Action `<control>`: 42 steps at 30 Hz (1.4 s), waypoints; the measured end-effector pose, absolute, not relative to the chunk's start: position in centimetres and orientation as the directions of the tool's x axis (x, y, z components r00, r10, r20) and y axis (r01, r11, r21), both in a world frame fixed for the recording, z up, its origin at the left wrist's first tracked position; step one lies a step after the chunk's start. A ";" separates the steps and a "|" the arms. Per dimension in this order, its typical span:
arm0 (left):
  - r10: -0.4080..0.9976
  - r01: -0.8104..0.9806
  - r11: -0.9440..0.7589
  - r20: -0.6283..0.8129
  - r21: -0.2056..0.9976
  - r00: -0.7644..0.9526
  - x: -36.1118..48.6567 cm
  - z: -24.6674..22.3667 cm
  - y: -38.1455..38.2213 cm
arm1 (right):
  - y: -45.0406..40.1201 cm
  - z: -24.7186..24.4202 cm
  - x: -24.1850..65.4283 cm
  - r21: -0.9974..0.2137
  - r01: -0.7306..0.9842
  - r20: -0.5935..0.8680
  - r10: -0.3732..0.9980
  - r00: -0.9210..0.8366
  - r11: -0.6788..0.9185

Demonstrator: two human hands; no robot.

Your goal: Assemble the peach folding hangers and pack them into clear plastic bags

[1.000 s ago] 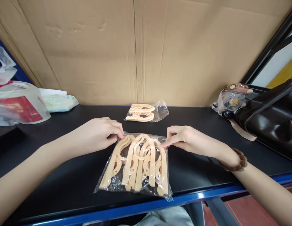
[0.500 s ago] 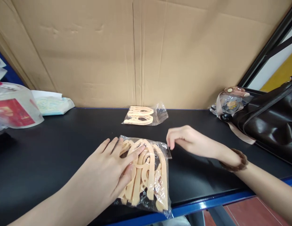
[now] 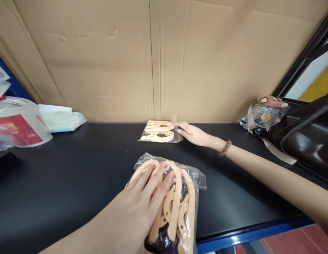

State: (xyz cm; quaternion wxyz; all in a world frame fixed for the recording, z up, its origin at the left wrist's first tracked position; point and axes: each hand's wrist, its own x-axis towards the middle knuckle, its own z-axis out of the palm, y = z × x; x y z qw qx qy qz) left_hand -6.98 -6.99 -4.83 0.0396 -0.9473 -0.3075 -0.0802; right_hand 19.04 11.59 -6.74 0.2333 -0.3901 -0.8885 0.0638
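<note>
A clear plastic bag of beige folding hangers (image 3: pixel 176 201) lies close to me, near the table's front edge. Across its left part rests my left hand (image 3: pixel 137 208), palm down with fingers spread. Farther back, by the cardboard, is a second bag of folding hangers (image 3: pixel 160 132), lying flat. My right hand (image 3: pixel 195 135) reaches to that bag's right end, fingers together and closed on its loose plastic; the fingertips are partly blurred.
Cardboard (image 3: pixel 113 63) stands upright behind the black table (image 3: pixel 82 176). On the left are a plastic-wrapped tub (image 3: pixel 23 123) and a soft packet (image 3: pixel 62 120). A clear bottle with a strap (image 3: pixel 267 114) and a dark bag (image 3: pixel 307 137) occupy the right side.
My right hand has gone forward and left, from beside the near bag to the far one. The near bag sits slightly closer and farther right, my left hand still on it.
</note>
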 end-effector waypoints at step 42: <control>0.964 0.689 -0.264 0.178 0.675 0.195 -9.8 -3.6 12.3 | 11.3 -7.4 14.9 -0.472 0.721 0.359 0.858 -0.368 0.507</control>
